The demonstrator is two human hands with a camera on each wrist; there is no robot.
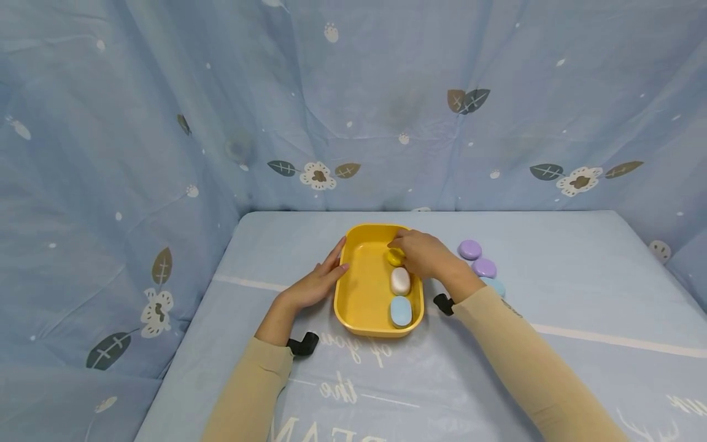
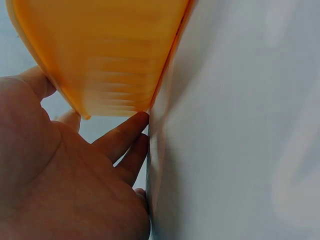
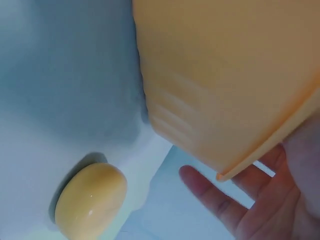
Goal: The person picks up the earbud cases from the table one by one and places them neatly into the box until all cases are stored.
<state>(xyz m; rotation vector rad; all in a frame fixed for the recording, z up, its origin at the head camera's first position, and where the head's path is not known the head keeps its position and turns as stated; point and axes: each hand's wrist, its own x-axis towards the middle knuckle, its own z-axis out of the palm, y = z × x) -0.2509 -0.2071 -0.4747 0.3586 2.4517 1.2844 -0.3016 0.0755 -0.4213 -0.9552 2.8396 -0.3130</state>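
A yellow plastic basin [image 1: 361,331] stands on the cloth-covered table. My left hand [image 1: 312,285] holds its left side, thumb over the rim, the other fingers stretched along the outer wall. Over the far right rim reaches my right hand [image 1: 422,253], its fingertips pinching a yellow soap bar [image 1: 394,258] inside the basin. One right finger [image 3: 207,192] extends outside the wall in the right wrist view. Along the basin's right side lie a white soap bar [image 1: 400,281] and a light blue soap bar [image 1: 401,311].
Right of the basin lie two purple soap bars [image 1: 470,249] and a blue one [image 1: 495,286], partly hidden by the right forearm. Another yellow soap bar [image 3: 92,200] rests on the table in the right wrist view. A patterned blue curtain [image 1: 386,123] hangs behind the table.
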